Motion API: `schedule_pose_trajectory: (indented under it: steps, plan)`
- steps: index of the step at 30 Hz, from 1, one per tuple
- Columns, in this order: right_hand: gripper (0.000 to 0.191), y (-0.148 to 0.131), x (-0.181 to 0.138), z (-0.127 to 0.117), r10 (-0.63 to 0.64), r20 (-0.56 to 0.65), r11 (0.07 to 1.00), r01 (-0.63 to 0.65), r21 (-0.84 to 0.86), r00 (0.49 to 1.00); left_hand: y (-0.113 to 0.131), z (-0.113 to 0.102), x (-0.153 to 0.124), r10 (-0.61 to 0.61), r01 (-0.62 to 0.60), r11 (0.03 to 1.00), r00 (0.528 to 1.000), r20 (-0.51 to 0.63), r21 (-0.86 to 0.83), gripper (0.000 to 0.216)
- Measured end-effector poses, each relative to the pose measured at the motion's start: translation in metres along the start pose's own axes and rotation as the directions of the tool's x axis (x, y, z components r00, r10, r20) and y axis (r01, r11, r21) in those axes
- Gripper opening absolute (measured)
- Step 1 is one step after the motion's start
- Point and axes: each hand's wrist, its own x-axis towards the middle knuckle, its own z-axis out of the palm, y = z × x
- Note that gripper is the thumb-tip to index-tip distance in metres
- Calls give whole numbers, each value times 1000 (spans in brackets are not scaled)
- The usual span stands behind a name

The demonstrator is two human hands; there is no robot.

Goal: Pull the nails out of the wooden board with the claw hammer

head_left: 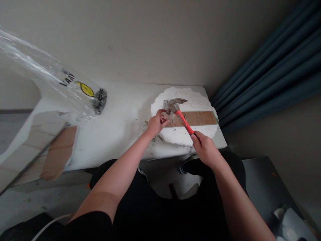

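My right hand (pixel 204 147) is wrapped round the handle of a claw hammer (pixel 184 121) with a red-orange grip. Its metal head is just above the left end of a wooden board (pixel 198 118), close to my left fingertips. My left hand (pixel 157 123) is closed in a pinch over that end of the board; what lies between its fingers is too small and partly hidden to name. Beneath the board is a white, rough-edged round mat (pixel 183 134). Dark grey bits (pixel 165 104) are scattered beside the hammer head and over the mat.
The white table (pixel 117 134) stands against a wall. A roll in clear plastic wrap (pixel 85 88) and a brown cardboard piece (pixel 59 150) are at the left. Dark blue curtains (pixel 271 70) hang at the right, above a dark surface (pixel 265 177). My legs are under the front edge.
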Motion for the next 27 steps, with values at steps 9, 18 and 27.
schedule_pose_trajectory:
  steps: [9, 18, 27]
  plan:
    - [31, 0, -2, 3, 6, 13, 999, -5, -43, 1000, -2, 0, 0, 4, -4, 1000, 1000, 2, 12, 52]
    - [32, -6, -8, 3, 16, 24, 996, -14, -91, 1000, -3, 1, 0, 14, -15, 997, 1000, 11, 79, 51]
    - [34, -10, -11, 12, 51, 10, 990, -49, -132, 999, -6, 3, 0, 21, -22, 995, 1000, 11, 101, 51]
